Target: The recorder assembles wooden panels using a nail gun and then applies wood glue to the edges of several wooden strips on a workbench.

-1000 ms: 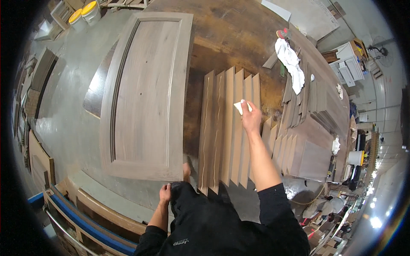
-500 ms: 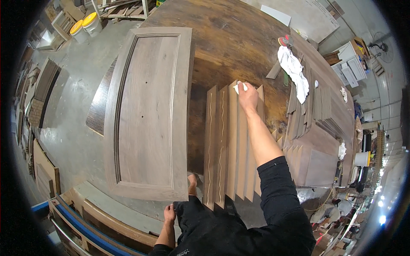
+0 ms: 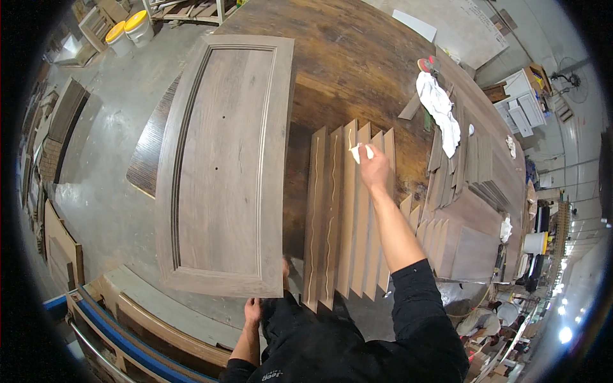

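My right hand (image 3: 374, 167) is closed around a small white glue bottle (image 3: 359, 153), mostly hidden by the fingers. Its tip is at the third of several mitred wooden trim strips (image 3: 345, 242) lying side by side. A cream bead of glue (image 3: 350, 133) runs on that strip from its far end to the tip. Wavy glue lines run along the two strips to its left. At lower left, my left hand (image 3: 253, 311) hangs with curled fingers just below the near edge of a grey-brown framed panel (image 3: 223, 172). Nothing shows in it.
The strips and panel lie by a dark stained bench top (image 3: 338, 57). Rightward are a white cloth (image 3: 438, 112), a red sander (image 3: 428, 64) and stacked wood strips (image 3: 482, 163). A blue-edged rack (image 3: 121, 338) stands at lower left. Two yellow-lidded buckets (image 3: 137, 27) stand on the floor.
My right hand has drawn the glue bottle toward me along the third strip, leaving a glue bead behind it. My left hand has risen slightly toward the panel's near edge.
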Demonstrator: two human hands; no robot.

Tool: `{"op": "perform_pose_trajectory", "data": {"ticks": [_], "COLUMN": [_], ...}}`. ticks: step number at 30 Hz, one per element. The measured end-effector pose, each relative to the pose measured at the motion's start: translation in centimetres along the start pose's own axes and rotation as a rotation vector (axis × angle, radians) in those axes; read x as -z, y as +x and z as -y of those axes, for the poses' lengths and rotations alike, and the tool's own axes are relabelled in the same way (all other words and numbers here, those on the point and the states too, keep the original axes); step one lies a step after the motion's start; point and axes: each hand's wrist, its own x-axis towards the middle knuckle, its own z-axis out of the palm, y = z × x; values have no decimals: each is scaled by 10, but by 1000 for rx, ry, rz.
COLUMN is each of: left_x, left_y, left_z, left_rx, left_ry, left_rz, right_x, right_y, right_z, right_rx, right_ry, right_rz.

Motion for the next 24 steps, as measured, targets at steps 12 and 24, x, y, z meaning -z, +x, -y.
{"op": "perform_pose_trajectory", "data": {"ticks": [12,24], "left_x": [-1,0], "left_y": [-4,-5], "left_z": [-18,-42], "left_rx": [5,-59], "left_ry": [121,200], "left_rz": [16,31], "right_x": [44,92], "right_y": [-110,-218], "right_z": [-16,-18], "right_rx": [14,-64], "right_ry": [-61,-90], "right_rz": [37,175]}}
